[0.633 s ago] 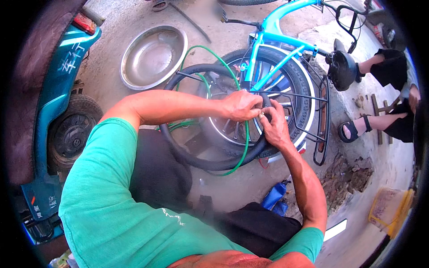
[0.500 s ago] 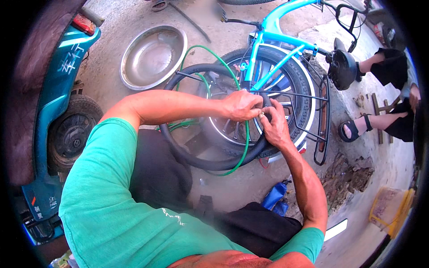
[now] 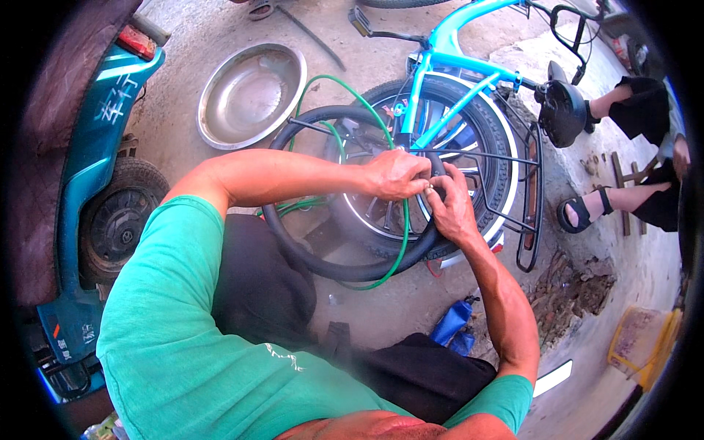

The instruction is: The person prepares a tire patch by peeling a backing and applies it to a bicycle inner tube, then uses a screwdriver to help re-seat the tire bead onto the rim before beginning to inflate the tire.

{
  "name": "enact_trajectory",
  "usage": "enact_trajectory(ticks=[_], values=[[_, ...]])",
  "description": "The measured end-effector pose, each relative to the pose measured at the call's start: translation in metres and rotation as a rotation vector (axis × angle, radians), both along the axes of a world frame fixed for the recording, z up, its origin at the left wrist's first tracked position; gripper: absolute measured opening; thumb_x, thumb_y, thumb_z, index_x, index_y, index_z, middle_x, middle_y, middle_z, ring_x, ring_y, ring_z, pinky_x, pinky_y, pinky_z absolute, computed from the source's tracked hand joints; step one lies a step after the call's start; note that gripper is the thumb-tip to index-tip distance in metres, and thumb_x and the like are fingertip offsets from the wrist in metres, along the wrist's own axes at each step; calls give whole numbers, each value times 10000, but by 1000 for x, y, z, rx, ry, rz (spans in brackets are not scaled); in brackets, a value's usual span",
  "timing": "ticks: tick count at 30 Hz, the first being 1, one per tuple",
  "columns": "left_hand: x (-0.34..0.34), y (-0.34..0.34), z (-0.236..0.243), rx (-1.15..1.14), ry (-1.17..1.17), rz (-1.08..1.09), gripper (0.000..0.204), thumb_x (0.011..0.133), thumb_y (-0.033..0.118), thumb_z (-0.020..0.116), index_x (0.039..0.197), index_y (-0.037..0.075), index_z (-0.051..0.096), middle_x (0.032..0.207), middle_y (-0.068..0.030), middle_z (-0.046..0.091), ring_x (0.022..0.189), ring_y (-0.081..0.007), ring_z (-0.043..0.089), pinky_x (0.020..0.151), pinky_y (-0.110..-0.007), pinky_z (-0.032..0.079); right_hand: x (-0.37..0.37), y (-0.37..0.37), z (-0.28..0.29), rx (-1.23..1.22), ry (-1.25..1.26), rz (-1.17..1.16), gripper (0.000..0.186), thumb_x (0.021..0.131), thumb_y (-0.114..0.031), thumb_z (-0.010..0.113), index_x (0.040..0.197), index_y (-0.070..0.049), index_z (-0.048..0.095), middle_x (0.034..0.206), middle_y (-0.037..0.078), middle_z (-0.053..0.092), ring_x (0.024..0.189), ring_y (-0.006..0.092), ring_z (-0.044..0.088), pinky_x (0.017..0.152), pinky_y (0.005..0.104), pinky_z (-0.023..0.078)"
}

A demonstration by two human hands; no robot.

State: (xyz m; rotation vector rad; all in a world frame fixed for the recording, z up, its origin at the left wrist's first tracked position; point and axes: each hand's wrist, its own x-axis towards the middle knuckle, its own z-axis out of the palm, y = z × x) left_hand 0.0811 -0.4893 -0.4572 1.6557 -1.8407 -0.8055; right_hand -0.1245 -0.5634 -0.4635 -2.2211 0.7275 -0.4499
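A black, rounded inner tube (image 3: 345,272) forms a large ring in front of me, partly over the rear wheel (image 3: 490,117) of a blue bicycle (image 3: 446,48) lying on its side. My left hand (image 3: 396,174) is closed at the ring's right side, thumb and fingers pinched. Facing it, my right hand (image 3: 452,207) pinches the same spot, fingertips almost touching the left ones. Something small and pale shows between the fingertips, too small to name. A green hose (image 3: 364,103) loops across the tube and passes beneath my left hand.
A metal basin (image 3: 208,130) lies beyond my left forearm. At far left stands a teal vehicle (image 3: 70,220) with a small wheel. Another person's sandalled foot (image 3: 583,211) is at right, near the bicycle saddle (image 3: 563,117). A blue pouch (image 3: 451,323) lies by my right knee.
Both hands keep the same place and pinch, with barely any finger movement. The bicycle's pedal, blurred before, now shows clearly at the top.
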Motion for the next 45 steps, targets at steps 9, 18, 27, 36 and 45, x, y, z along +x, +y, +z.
enact_trajectory(ticks=[9,18,27,36,45], values=[[-2,0,-3,-7,-22,2,286,890,279,634,1055,46,634,909,-229,679,898,-447,674,760,-532,529,0,-1,-4,-20,1,0,231,931,-167,687,1099,-9,670,1427,299,472,1290,461,535,1076,489,454],[-9,-4,4,0,-112,20,281,877,299,652,1015,54,647,911,-238,698,895,-450,685,768,-547,538,0,-1,-3,-9,0,-5,228,917,-143,696,1090,3,668,1416,293,484,1269,450,552,1052,484,473],[-13,-6,16,7,-165,24,254,846,301,663,916,58,639,846,-208,704,849,-444,693,751,-552,540,1,-2,-6,-34,-16,4,203,903,-101,699,1069,13,672,1410,278,493,1278,440,549,1042,466,483],[-14,-9,16,53,-164,10,244,858,287,641,920,51,651,847,-217,699,846,-435,694,750,-551,539,3,0,3,22,11,-4,213,903,-126,705,1060,18,692,1426,264,496,1302,425,531,1077,470,447],[-16,-9,20,36,-171,9,261,852,277,628,908,25,668,819,-247,706,798,-451,709,714,-553,567,0,-2,-5,38,37,-3,268,892,-210,747,1037,10,699,1438,282,497,1326,433,509,1089,475,431]])
